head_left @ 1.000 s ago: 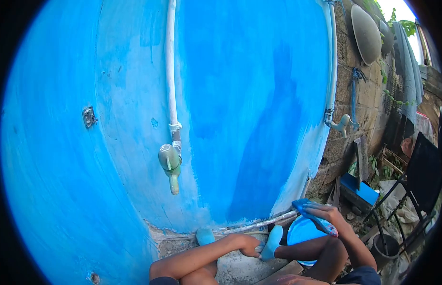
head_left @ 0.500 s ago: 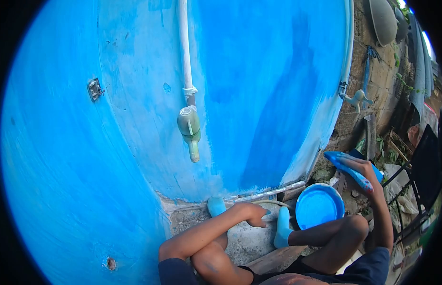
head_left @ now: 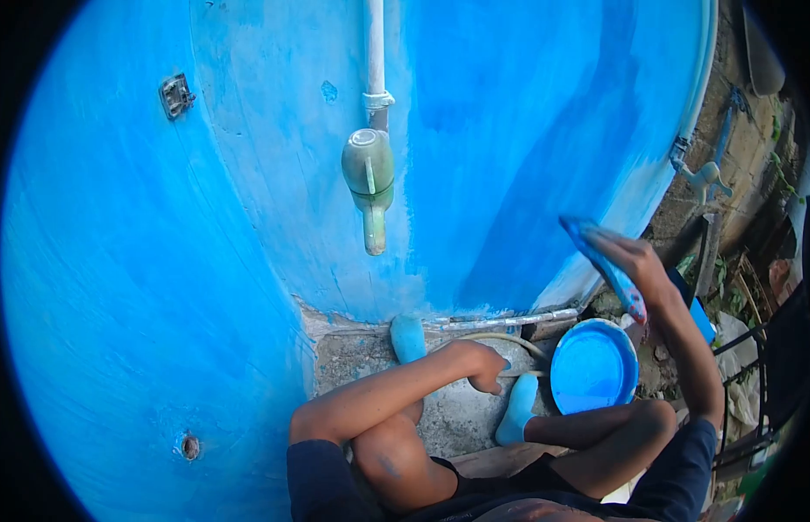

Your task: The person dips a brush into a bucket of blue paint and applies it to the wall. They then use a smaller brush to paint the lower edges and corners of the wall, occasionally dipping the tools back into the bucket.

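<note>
My right hand (head_left: 632, 261) is closed around a long, flat, blue paint-covered tool (head_left: 607, 265) with reddish spots at its lower end. The tool's far tip slants up toward the blue-painted wall (head_left: 509, 174) and overlaps it in this view. Beneath that hand stands a round basin of blue paint (head_left: 635, 361), beside my right foot. My left hand (head_left: 485, 365) hangs past my left knee with fingers curled in, a bluish tint on one fingertip. No object shows in it. Light blue socks (head_left: 515, 413) cover my feet.
A pipe (head_left: 376, 52) runs down the wall, with a greenish jug (head_left: 368, 165) hanging at its end. A tap (head_left: 707, 178) juts out at the right edge of the wall. A thin hose (head_left: 501, 337) lies along the wall's foot. A dark chair (head_left: 770, 374) stands at far right.
My right hand has moved left and up with the blue tool, from beside the wall's edge to in front of the wall. The view has shifted slightly; my left hand stays curled by the knee.
</note>
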A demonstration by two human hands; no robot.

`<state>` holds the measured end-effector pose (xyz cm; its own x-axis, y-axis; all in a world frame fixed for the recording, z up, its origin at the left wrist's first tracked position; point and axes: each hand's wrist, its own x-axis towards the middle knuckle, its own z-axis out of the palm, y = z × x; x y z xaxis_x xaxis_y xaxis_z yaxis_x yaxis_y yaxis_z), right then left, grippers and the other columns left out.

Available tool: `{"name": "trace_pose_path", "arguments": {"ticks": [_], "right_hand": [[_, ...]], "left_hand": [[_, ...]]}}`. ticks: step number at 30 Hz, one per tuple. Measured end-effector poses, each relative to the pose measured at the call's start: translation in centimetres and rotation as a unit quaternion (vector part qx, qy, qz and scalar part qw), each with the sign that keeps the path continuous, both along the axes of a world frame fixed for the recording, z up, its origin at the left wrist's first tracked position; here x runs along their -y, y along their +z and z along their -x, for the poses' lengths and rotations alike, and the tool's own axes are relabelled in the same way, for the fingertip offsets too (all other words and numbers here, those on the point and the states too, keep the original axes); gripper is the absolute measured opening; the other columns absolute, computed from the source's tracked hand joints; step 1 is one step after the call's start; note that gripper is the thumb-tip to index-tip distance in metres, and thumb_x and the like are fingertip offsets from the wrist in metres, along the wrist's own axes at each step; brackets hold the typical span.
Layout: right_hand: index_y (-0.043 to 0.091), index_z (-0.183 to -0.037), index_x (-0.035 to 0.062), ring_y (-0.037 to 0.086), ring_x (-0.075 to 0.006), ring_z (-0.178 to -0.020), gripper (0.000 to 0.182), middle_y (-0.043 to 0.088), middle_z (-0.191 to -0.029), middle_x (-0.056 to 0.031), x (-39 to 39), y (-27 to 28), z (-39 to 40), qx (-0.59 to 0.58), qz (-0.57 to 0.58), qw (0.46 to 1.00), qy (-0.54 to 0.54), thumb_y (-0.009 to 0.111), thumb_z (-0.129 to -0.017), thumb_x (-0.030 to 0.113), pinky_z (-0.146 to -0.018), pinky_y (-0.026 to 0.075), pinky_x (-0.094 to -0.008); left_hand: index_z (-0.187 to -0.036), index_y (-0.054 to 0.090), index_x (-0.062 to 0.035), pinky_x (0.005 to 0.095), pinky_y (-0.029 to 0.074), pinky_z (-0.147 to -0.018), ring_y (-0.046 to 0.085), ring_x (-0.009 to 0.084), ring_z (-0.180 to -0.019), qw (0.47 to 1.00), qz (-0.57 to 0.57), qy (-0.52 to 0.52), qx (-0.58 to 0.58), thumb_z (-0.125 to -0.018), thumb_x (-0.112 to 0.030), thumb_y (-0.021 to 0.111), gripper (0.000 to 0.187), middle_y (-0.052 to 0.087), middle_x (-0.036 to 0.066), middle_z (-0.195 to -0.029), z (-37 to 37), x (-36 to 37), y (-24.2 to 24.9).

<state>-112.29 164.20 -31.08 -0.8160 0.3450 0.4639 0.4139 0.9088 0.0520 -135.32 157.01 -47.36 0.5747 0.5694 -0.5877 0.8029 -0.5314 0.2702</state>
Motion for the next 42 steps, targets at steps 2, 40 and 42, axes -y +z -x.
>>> {"name": "trace_pose_path", "arguments": {"ticks": [2,40,42], "right_hand": [[0.056,-0.131,0.0055,0.06,-0.0335,-0.115,0.048,0.059,-0.129,-0.018,-2.6,2.9,3.0,-0.01,-0.067,0.996,0.056,0.058,-0.083,0.004,-0.098,0.049,-0.0386],[0.067,-0.113,0.0049,0.07,-0.0221,-0.09,0.029,0.069,-0.106,-0.0155,-6.5,1.6,9.9,-0.207,-0.043,0.973,-0.09,0.071,-0.085,0.01,-0.077,0.055,-0.0293],[0.067,-0.116,0.0058,0.07,-0.0202,-0.092,0.028,0.068,-0.108,-0.0175,-5.0,-1.0,6.7,-0.145,0.073,0.982,-0.094,0.067,-0.088,0.011,-0.078,0.055,-0.0302]], "left_hand": [[-0.143,0.036,-0.0045,0.0478,0.045,-0.097,0.054,0.0366,-0.119,1.0,0.007,0.006,0.002,-0.09,-0.05,0.055,0.072,0.056,0.022,-0.129,-0.2,-0.2,-0.1],[-0.13,0.053,-0.0044,0.0467,0.048,-0.092,0.059,0.0344,-0.113,0.999,0.019,0.019,0.018,-0.088,-0.047,0.059,0.061,0.06,0.018,-0.123,0.2,0.7,-0.1],[-0.13,0.053,-0.0042,0.0468,0.049,-0.092,0.059,0.0344,-0.113,1.0,0.015,0.016,0.011,-0.088,-0.047,0.059,0.061,0.06,0.018,-0.123,0.9,0.6,0.0]]}}
